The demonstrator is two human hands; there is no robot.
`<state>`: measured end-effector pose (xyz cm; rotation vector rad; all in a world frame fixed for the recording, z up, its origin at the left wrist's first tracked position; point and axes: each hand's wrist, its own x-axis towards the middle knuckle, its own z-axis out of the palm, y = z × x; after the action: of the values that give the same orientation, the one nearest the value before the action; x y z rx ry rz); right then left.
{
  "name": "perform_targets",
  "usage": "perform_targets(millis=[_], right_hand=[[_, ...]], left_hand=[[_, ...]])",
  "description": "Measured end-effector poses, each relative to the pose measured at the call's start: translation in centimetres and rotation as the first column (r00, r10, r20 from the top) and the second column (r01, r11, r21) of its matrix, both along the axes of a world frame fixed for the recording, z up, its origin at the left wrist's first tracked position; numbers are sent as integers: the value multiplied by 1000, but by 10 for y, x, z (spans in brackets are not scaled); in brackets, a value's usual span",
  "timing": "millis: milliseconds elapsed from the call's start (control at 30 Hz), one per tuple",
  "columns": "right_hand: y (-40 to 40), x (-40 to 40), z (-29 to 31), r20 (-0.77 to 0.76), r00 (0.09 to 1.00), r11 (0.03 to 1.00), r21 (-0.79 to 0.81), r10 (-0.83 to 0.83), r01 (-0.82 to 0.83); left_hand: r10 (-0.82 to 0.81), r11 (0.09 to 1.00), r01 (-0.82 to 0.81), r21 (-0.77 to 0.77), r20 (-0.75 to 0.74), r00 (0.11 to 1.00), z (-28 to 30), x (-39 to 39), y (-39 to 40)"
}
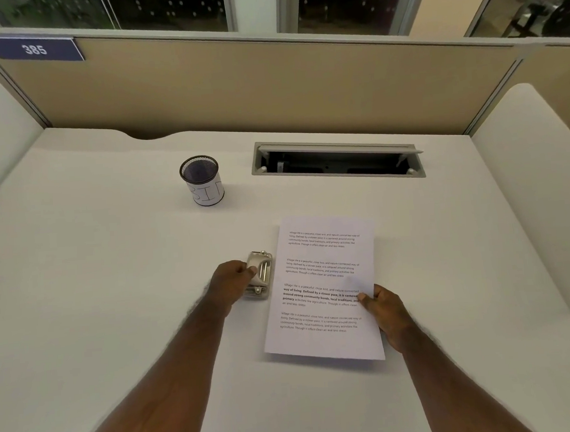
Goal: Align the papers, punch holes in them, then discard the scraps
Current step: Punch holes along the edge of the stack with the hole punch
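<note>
A stack of white printed papers [322, 287] lies on the desk, slightly lifted at its near edge. My right hand [386, 313] grips the papers at their right edge, thumb on top. A small silver hole punch [260, 274] sits at the papers' left edge, its mouth toward the sheets. My left hand [231, 282] is closed on the punch from the left, thumb on its top lever. A black mesh cup with a paper label reading BIN [202, 180] stands farther back on the left.
The white desk [113, 295] has an open cable hatch [337, 160] behind the papers. Beige partition walls [268, 92] enclose the back and both sides. A blue sign reads 385 [34, 49] at the top left.
</note>
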<state>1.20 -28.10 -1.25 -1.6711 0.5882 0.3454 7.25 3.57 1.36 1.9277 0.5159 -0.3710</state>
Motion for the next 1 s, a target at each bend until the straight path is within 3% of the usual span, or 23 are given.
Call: perform_targets(millis=[267, 567, 1000], right_hand=[[0, -1, 0, 17, 1000, 1000, 17, 7, -8], [3, 0, 3, 17, 1000, 1000, 0, 15, -15], [3, -1, 2, 27, 999, 1000, -22, 22, -22]], left_hand=[[-7, 1000, 7, -17, -12, 1000, -2, -2, -10], [-32, 997, 32, 75, 1, 999, -3, -3, -23], [-2, 1000, 2, -28, 8, 1000, 3, -7, -22]])
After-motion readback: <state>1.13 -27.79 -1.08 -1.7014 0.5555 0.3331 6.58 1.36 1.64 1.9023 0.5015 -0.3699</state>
